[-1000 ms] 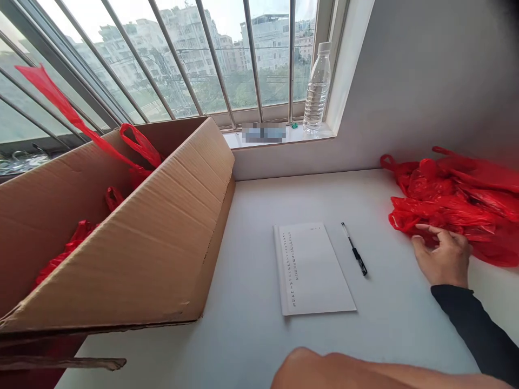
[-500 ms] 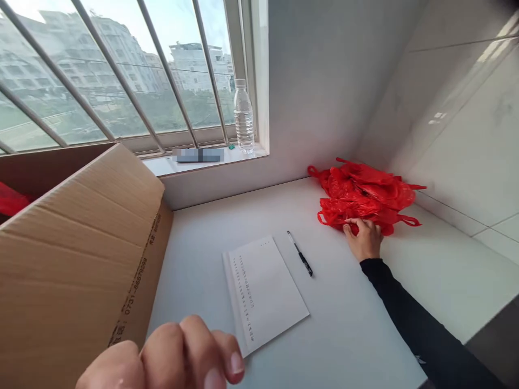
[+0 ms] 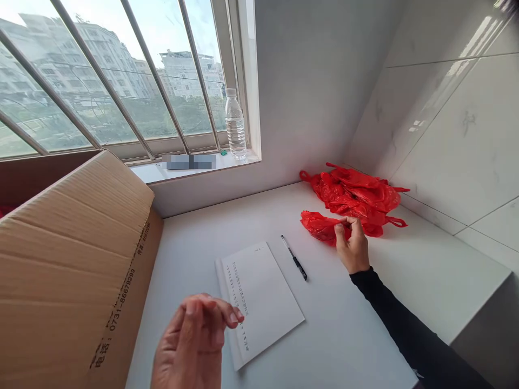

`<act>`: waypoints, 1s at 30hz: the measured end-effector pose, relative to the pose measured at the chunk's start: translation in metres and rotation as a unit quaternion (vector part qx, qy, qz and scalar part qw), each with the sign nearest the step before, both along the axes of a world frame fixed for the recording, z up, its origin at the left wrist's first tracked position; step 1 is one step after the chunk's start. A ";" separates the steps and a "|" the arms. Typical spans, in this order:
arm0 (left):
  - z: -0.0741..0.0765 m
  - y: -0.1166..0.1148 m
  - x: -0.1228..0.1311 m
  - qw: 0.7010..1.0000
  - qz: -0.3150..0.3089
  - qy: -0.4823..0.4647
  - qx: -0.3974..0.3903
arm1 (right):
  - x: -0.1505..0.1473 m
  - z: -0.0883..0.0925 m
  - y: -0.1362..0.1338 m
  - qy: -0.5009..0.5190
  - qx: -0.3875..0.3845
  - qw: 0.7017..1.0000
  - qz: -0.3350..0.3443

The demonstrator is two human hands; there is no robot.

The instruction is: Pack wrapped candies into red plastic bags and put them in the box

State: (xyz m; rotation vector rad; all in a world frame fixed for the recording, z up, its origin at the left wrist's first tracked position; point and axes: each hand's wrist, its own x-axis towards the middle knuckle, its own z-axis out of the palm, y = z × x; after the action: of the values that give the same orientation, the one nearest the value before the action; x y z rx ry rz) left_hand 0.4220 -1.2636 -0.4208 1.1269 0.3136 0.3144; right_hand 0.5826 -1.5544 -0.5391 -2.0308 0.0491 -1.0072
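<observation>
Bag (image 3: 320, 227) of crumpled red plastic film is pinched between thumb and fingers of the right hand (image 3: 353, 247), beyond and right of the white rectangular paper booklet (image 3: 267, 302). The left hand (image 3: 188, 343), loosely curled, nothing visible in it, hangs near the booklet's left edge. Likely light, limp and slippery, the bag is best held by a bunched fold.

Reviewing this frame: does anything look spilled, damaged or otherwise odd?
One oddity: a pixelated patch on the windowsill hides whatever lies there. Otherwise, no spill or damage stands out: the bottle stands upright, and the right hand pinches a crumpled red bag.
</observation>
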 end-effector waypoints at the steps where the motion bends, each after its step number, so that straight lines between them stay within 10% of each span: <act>1: -0.005 -0.005 0.001 1.000 -0.024 0.018 0.007 | -0.002 0.004 0.004 -0.006 0.008 1.000 0.005; 12: -0.038 -0.015 0.001 0.979 -0.107 0.134 0.115 | -0.018 0.054 0.035 -0.095 0.061 0.990 0.079; 18: -0.055 -0.003 0.001 0.978 -0.078 0.129 0.142 | -0.084 0.046 0.079 -0.101 0.019 0.949 0.298; 23: -0.066 0.015 -0.005 0.963 -0.001 0.125 0.240 | -0.119 0.020 0.100 0.027 -0.168 0.844 0.509; 30: -0.062 0.018 -0.011 0.885 -0.056 0.051 0.460 | -0.112 0.029 0.097 0.138 -0.152 0.886 0.417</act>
State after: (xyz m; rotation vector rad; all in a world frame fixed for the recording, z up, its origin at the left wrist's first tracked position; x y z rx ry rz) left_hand 0.4111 -1.2457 -0.4824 2.0998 0.1810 0.3053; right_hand 0.4710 -1.4571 -0.5103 -2.1250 -0.8122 -0.1795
